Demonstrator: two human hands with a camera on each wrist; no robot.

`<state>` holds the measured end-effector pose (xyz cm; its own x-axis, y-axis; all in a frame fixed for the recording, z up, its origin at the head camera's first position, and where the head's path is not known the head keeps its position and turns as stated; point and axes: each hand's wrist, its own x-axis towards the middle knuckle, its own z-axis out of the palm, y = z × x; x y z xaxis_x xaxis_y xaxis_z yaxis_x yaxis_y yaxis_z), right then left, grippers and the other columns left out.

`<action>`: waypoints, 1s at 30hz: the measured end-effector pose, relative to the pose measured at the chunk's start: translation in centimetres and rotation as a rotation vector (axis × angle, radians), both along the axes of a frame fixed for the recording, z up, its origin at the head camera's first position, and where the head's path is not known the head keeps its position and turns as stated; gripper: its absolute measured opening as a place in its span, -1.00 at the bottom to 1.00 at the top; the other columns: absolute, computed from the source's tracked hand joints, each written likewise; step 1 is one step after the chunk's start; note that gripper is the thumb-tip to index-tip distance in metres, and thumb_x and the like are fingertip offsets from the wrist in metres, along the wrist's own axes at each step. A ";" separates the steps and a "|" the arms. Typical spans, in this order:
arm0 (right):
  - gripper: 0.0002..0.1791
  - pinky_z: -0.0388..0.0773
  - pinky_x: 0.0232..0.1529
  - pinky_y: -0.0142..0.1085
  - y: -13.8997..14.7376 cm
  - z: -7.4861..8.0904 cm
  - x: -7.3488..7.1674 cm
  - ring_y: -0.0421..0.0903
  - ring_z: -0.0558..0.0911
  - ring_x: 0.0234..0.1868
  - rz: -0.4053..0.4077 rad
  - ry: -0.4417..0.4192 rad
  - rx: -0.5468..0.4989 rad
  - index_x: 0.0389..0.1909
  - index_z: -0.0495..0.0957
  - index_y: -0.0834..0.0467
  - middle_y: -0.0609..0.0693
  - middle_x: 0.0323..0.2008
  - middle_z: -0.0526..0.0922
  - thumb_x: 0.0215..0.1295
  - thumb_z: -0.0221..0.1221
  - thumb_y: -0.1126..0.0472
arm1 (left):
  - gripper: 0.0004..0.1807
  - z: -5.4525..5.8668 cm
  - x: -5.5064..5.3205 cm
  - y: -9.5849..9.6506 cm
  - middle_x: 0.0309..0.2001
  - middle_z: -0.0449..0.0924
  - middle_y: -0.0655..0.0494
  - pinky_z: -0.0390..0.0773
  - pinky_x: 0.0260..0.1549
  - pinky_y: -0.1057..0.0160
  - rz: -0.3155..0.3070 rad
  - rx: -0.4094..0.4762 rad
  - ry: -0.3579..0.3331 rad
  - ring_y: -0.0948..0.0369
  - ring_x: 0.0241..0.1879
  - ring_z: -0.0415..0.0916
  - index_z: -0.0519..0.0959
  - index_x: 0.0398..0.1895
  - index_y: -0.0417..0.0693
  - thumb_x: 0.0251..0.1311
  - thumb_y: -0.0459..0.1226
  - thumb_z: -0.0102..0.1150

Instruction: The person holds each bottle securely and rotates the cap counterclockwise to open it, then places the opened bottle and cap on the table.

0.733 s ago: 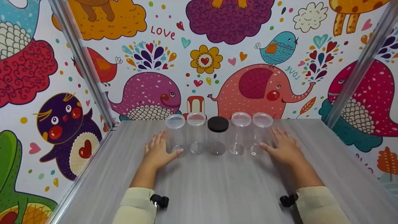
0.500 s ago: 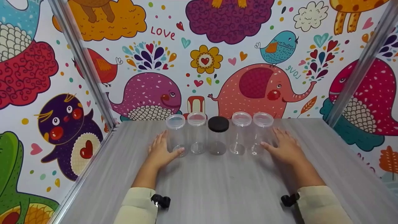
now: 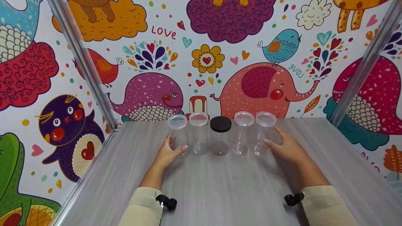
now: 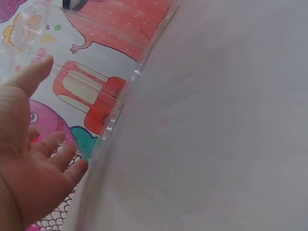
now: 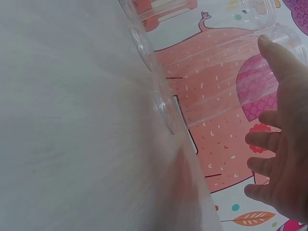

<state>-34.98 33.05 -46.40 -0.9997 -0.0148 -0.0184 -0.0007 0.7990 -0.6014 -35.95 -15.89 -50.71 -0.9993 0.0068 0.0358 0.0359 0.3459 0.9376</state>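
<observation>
Though the jars are see-through, one lid is black.

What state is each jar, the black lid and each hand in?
Leftmost jar: upright; can't tell if its clear top is a lid.
Second jar from left: upright; top also unclear.
Middle jar: upright, closed.
Black lid: on middle jar.
Second jar from right: upright; top also unclear.
Rightmost jar: upright; top also unclear.
Left hand: thumb spread wide, beside leftmost jar; contact unclear.
Right hand: thumb spread wide, beside rightmost jar; contact unclear.
</observation>
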 end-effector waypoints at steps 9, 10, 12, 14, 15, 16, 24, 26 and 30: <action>0.45 0.10 0.44 0.62 -0.3 1.0 0.6 0.49 -0.02 0.70 -0.056 -0.060 -0.083 0.77 -0.26 -0.21 0.23 0.75 -0.05 0.00 0.17 -0.76 | -0.03 0.1 -0.1 0.1 0.59 0.36 -0.12 0.22 0.66 -0.12 0.036 -0.019 0.039 -0.13 0.66 0.21 0.17 0.64 -0.11 0.28 -0.11 0.51; 0.44 0.10 0.44 0.63 -0.3 1.1 0.6 0.48 -0.02 0.70 -0.061 -0.057 -0.098 0.77 -0.27 -0.24 0.21 0.76 -0.05 0.01 0.18 -0.75 | -0.03 0.2 0.0 0.0 0.59 0.36 -0.12 0.24 0.65 -0.12 0.037 -0.009 0.032 -0.12 0.65 0.23 0.18 0.63 -0.10 0.27 -0.10 0.53; 0.42 0.10 0.45 0.63 -0.4 1.4 0.8 0.45 0.00 0.71 -0.066 -0.040 -0.129 0.77 -0.26 -0.28 0.15 0.76 -0.02 0.01 0.21 -0.73 | -0.01 0.6 0.1 -0.3 0.58 0.37 -0.09 0.28 0.63 -0.12 0.047 0.008 0.015 -0.10 0.63 0.27 0.19 0.62 -0.06 0.24 -0.07 0.55; 0.40 0.11 0.45 0.62 -0.6 1.7 0.9 0.41 0.00 0.72 -0.066 -0.012 -0.160 0.76 -0.25 -0.30 0.11 0.76 -0.01 0.03 0.24 -0.70 | -0.01 0.9 0.2 -0.5 0.58 0.38 -0.07 0.30 0.62 -0.13 0.052 0.025 0.010 -0.09 0.62 0.29 0.20 0.60 -0.03 0.22 -0.02 0.56; 0.38 0.12 0.46 0.61 -0.7 1.8 1.0 0.40 0.01 0.73 -0.063 0.007 -0.174 0.76 -0.24 -0.30 0.09 0.76 0.00 0.04 0.25 -0.69 | -0.01 1.1 0.3 -0.6 0.57 0.38 -0.08 0.31 0.61 -0.14 0.052 0.038 0.017 -0.10 0.61 0.30 0.21 0.60 -0.03 0.22 -0.02 0.56; 0.37 0.13 0.48 0.59 -0.8 2.0 1.0 0.38 0.02 0.73 -0.061 0.025 -0.184 0.76 -0.22 -0.30 0.07 0.76 0.02 0.06 0.26 -0.68 | -0.02 1.3 0.3 -0.7 0.56 0.39 -0.09 0.32 0.61 -0.15 0.050 0.053 0.028 -0.10 0.61 0.31 0.22 0.59 -0.02 0.21 -0.02 0.57; 0.32 0.23 0.57 0.40 -1.1 3.1 1.6 0.29 0.11 0.73 -0.045 0.130 -0.214 0.76 -0.14 -0.26 0.04 0.74 0.11 0.11 0.29 -0.62 | -0.09 2.3 0.7 -0.7 0.51 0.41 -0.20 0.33 0.61 -0.13 0.013 0.173 0.109 -0.10 0.55 0.40 0.25 0.55 -0.09 0.21 -0.17 0.56; 0.30 0.21 0.59 0.38 -1.2 3.4 1.9 0.28 0.12 0.73 -0.042 0.155 -0.217 0.76 -0.13 -0.24 0.05 0.73 0.12 0.13 0.29 -0.60 | -0.11 2.6 0.8 -0.6 0.49 0.42 -0.24 0.34 0.60 -0.14 0.003 0.198 0.128 -0.11 0.53 0.42 0.27 0.52 -0.11 0.20 -0.20 0.55; 0.25 0.25 0.60 0.34 -1.5 4.1 2.5 0.26 0.20 0.70 -0.068 0.215 -0.227 0.75 -0.05 -0.20 0.05 0.71 0.19 0.17 0.29 -0.58 | -0.17 3.2 1.3 -0.5 0.44 0.45 -0.18 0.38 0.57 -0.15 -0.019 0.182 0.151 -0.06 0.47 0.46 0.33 0.46 -0.02 0.18 -0.16 0.57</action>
